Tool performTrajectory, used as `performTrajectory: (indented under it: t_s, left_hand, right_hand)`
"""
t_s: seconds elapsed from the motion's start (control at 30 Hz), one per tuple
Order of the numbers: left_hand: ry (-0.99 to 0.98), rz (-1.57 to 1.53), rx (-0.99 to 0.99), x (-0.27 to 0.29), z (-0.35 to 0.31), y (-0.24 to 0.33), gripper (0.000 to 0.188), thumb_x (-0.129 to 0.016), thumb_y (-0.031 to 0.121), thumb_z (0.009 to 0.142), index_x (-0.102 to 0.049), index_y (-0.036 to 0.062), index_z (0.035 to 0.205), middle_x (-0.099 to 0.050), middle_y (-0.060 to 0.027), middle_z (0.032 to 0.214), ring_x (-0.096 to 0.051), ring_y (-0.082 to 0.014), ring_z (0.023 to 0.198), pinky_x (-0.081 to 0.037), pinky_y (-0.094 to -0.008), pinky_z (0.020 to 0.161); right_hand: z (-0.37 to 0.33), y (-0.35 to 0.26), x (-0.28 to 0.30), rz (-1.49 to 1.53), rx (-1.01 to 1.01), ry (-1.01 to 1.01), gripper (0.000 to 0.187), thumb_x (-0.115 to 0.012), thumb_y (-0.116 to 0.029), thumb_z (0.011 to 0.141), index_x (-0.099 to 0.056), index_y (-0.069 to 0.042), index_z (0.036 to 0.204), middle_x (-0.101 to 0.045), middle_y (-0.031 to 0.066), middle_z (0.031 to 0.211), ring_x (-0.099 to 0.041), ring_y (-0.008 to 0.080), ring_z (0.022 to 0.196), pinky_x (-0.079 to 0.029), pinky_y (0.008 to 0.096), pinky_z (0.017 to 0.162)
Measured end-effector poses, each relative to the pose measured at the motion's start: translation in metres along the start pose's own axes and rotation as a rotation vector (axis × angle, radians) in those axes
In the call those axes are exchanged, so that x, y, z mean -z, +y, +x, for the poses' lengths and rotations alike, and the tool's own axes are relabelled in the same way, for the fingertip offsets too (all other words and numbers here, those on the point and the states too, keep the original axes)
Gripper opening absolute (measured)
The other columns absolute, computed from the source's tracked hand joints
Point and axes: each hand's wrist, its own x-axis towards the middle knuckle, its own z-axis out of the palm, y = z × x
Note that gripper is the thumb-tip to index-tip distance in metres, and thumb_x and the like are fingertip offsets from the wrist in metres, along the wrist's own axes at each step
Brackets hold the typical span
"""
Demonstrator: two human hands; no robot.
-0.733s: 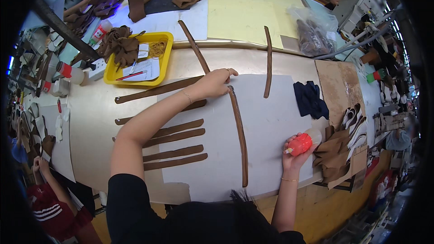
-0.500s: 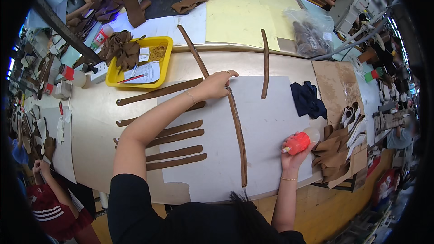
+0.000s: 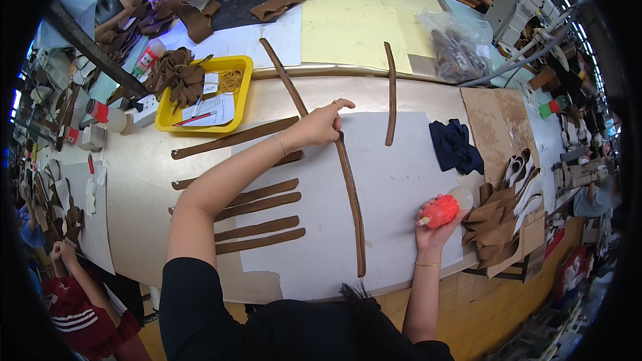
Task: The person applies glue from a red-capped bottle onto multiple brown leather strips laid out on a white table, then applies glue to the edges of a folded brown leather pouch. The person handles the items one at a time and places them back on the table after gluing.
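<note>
My left hand (image 3: pixel 319 125) is over the middle of the table, index finger stretched out and the other fingers curled in at the upper end of a long brown strip (image 3: pixel 350 190). The strip runs toward me, its surface looking wet along its length. Another brown strip (image 3: pixel 281 73) slants away beyond that hand, partly hidden by it. My right hand (image 3: pixel 436 222) holds a squeeze bottle (image 3: pixel 441 211) with a red top and a clear body, its nozzle pointing left. Several brown strips (image 3: pixel 267 228) lie side by side under and left of my left forearm.
A single strip (image 3: pixel 392 97) lies farther right. Beyond the left arm stands a yellow tray (image 3: pixel 247 90) with brown pieces, paper, pens and rubber bands. A dark blue cloth (image 3: pixel 456 147), cardboard (image 3: pixel 495 120) and stacked brown pieces (image 3: pixel 493 230) occupy the right side. People work across the table and at left.
My left index finger has straightened out a little, and the strip's upper end has shifted slightly. My right hand keeps its place with the bottle. Across the table, a person's hands have lowered a brown piece.
</note>
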Motion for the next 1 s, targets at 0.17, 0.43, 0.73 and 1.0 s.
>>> performTrajectory:
  t_s: [0.17,0.43,0.73,1.0]
  left_hand:
    - [0.003,-0.127,0.114,0.031,0.013,0.008,0.075,-0.058,-0.006,0.069,-0.036,0.0126,0.139,-0.049,-0.0062,0.092,-0.055,-0.0129,0.078,-0.05,-0.0266,0.07]
    - [0.343,0.032,-0.003,0.133,0.085,-0.053,0.084,-0.068,-0.003,0.066,-0.033,0.0125,0.141,-0.052,-0.011,0.1,-0.056,-0.017,0.078,-0.048,-0.0254,0.069]
    - [0.584,0.009,0.129,0.201,0.113,-0.091,0.086,-0.072,-0.004,0.059,-0.04,0.0076,0.138,-0.055,-0.0106,0.092,-0.058,-0.0213,0.082,-0.048,-0.0288,0.075]
    - [0.653,-0.167,0.16,0.223,0.123,-0.115,0.057,-0.052,0.008,0.085,-0.037,0.0111,0.14,-0.061,-0.013,0.107,-0.059,-0.0173,0.091,-0.047,-0.0271,0.072]
  right_hand:
    - [0.0,0.0,-0.002,0.024,0.014,0.032,0.071,-0.058,-0.07,0.076,-0.052,-0.007,0.107,-0.058,0.0051,0.088,-0.056,0.0201,0.076,-0.047,0.0342,0.062]
    - [0.0,0.001,-0.009,0.022,0.013,0.082,0.071,-0.056,-0.071,0.076,-0.052,-0.006,0.105,-0.058,0.0068,0.086,-0.056,0.0207,0.075,-0.047,0.0331,0.06]
    - [-0.001,0.0,-0.011,-0.002,0.022,0.116,0.071,-0.054,-0.072,0.077,-0.052,-0.007,0.105,-0.058,0.0071,0.086,-0.057,0.0207,0.075,-0.05,0.0334,0.061]
    - [-0.004,-0.002,-0.009,0.04,0.008,0.073,0.066,-0.056,-0.067,0.079,-0.051,-0.006,0.107,-0.057,0.0091,0.089,-0.058,0.0223,0.08,-0.056,0.0351,0.065]
